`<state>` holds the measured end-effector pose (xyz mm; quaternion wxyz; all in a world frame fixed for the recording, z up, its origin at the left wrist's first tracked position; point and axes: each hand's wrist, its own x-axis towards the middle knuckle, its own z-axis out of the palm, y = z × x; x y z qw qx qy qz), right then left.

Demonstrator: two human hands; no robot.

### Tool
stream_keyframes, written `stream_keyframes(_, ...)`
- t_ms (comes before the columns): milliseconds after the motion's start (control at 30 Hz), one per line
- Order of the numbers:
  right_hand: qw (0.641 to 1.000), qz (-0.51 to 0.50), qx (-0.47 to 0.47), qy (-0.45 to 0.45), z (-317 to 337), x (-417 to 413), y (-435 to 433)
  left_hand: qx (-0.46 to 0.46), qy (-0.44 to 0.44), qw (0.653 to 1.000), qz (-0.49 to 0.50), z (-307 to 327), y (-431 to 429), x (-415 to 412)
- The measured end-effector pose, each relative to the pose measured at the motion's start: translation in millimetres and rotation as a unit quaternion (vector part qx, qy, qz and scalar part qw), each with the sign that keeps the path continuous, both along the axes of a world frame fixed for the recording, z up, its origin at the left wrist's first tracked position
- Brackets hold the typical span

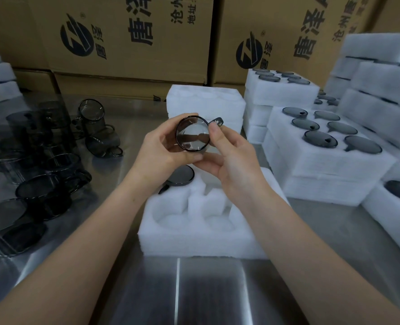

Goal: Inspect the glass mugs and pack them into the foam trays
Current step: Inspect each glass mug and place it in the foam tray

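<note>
Both hands hold a smoky glass mug (192, 134) up in the air above the middle of the steel worktop (217, 289), lying on its side with one round end turned toward the camera; whether that end is the mouth or the base is hard to tell. The left hand (161, 148) grips the mug's left side, thumb over the top of the rim and fingers curled beneath. The right hand (231, 160) grips the right side, thumb pressed on the rim just below the handle, which sticks out to the upper right, with the fingers cupped under the body. Directly below the hands lies a white foam tray (194, 242) with round pockets; a second mug (182, 175) sits in its far left pocket, while the two near pockets show bare foam. Behind the held mug stands a stack of foam trays (206, 102). To the right, packed trays (311, 179) sit in stacks, dark mugs set in their pockets. On the left of the worktop a cluster of loose mugs (42, 160) stands and lies close together. Printed cardboard boxes (124, 36) form a wall along the back
</note>
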<state>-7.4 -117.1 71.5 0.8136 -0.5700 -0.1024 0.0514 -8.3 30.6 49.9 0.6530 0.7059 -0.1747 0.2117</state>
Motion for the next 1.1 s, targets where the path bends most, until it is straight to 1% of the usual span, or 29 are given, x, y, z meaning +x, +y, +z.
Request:
stream_keyframes(100,0.999,-0.026,0.006,0.022,-0.1,0.8,1.2,0.066,-0.021,0.998,0.014,1.6,-2.6,-3.5)
stream_keyframes(200,0.998,-0.05,0.013,0.024,-1.5,1.5,3.2,0.144,-0.05,0.987,0.042,2.3,-6.3,-6.8)
stream_keyframes(300,0.998,-0.059,0.014,0.017,-1.5,1.4,3.0,0.181,-0.073,0.978,0.069,1.4,-8.7,-8.2)
stream_keyframes(367,0.998,-0.06,-0.001,-0.003,-1.3,0.9,3.2,0.172,-0.078,0.979,0.074,1.1,-9.2,-8.9)
stream_keyframes(533,0.99,-0.068,-0.089,-0.081,-0.9,-2.8,7.9,0.093,-0.051,0.993,0.058,0.1,-6.9,-8.7)
stream_keyframes(600,0.98,-0.082,-0.145,-0.104,-1.6,-2.8,8.9,0.083,-0.043,0.994,0.052,-0.9,-6.1,-8.8)
stream_keyframes(700,0.952,-0.119,-0.235,-0.154,1.6,0.9,4.2,0.085,-0.042,0.994,0.056,-2.2,-6.0,-8.7)
stream_keyframes(767,0.942,-0.132,-0.272,-0.147,6.4,4.5,-4.0,0.043,-0.023,0.998,0.032,-1.7,-7.0,-9.3)
stream_keyframes(833,0.958,-0.103,-0.255,-0.083,8.4,7.4,-13.5,0.006,-0.004,1.0,0.006,-0.5,-7.8,-10.8)
stream_keyframes(867,0.969,-0.072,-0.23,-0.05,8.3,8.0,-16.9,0.004,-0.001,1.0,0.005,0.4,-8.1,-11.4)
stream_keyframes(933,0.987,-0.012,-0.16,-0.012,6.4,6.7,-19.5,0.012,0.001,1.0,0.011,1.9,-8.1,-12.5)
stream_keyframes(1000,0.996,0.046,-0.076,-0.001,2.9,5.4,-19.7,0.011,0.009,1.0,0.017,2.8,-7.1,-12.3)
stream_keyframes(1100,0.994,0.105,-0.022,-0.017,-1.4,4.6,-21.8,-0.004,0.03,0.999,0.012,2.0,-4.6,-10.1)
